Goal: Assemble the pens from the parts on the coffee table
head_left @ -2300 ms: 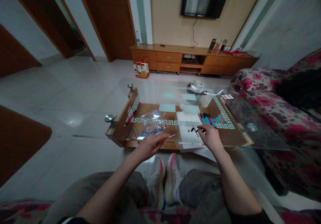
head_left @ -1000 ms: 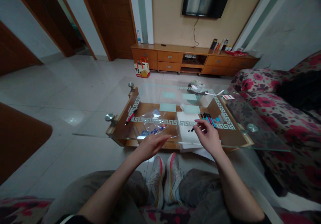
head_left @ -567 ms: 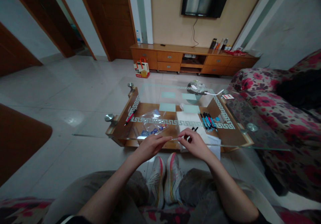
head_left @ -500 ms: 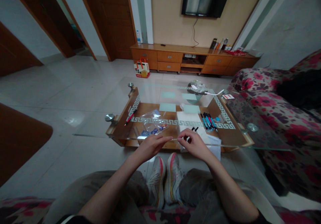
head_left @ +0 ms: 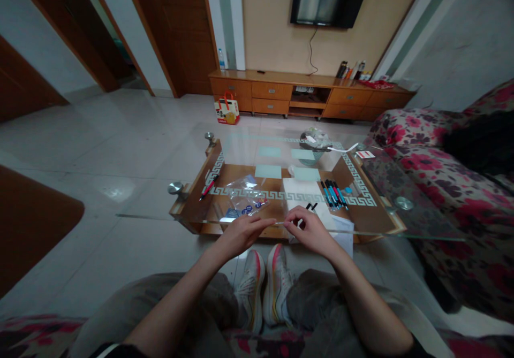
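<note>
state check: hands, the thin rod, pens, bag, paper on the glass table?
left hand: pinching thin rod's left end
right hand: pinching rod's right end
thin rod: held level between both hands
pens: lying in a row
plastic bag: lying flat
white paper: flat on glass

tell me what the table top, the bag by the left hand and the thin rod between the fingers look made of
Table top: clear glass, since the wooden frame and floor show through it, with frosted key-pattern bands. Bag: thin clear plastic film, crinkled and glinting. Thin rod, pinched by left hand and right hand: pale, perhaps translucent plastic; too small to be sure.
</note>
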Demonstrator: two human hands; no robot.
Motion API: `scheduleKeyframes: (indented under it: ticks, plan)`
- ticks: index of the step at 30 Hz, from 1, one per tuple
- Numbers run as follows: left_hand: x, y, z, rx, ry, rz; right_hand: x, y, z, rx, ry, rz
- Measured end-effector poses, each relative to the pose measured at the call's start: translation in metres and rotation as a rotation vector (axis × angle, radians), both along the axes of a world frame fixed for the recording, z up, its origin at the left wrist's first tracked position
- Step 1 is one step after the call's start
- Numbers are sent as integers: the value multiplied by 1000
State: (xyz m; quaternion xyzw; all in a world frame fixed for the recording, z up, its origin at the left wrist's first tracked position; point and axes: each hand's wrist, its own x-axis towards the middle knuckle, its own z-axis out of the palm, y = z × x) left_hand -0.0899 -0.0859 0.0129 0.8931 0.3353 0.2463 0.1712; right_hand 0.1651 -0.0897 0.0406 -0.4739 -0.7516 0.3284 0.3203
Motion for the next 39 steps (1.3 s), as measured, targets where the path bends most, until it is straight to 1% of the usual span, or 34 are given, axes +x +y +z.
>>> scheduleKeyframes:
  ticks: [9,11,13,16,19,23,27,33,36,39]
  plan:
    - [-2,1,-5,19,-53,31,4,1,-1,12,22,-45]
    - [-3,1,-5,41,-48,54,10,4,-1,13,13,-90]
    - [-4,1,-5,61,-41,79,18,6,-2,23,2,-169]
    - [-4,1,-4,66,-25,99,28,11,-8,70,-68,-279]
    - [-3,1,-5,59,-21,99,31,14,-19,84,-199,-301]
    - [-3,1,-6,57,-41,83,29,14,-36,72,-390,-353]
    - [-3,2,-7,58,-36,71,27,14,-47,63,-478,-402]
    - [-3,1,-3,54,-25,69,26,14,-53,76,-499,-477]
    - [-3,1,-2,57,-22,67,25,14,-53,86,-514,-510]
    - [-3,1,-2,55,-12,67,26,14,-51,72,-522,-513]
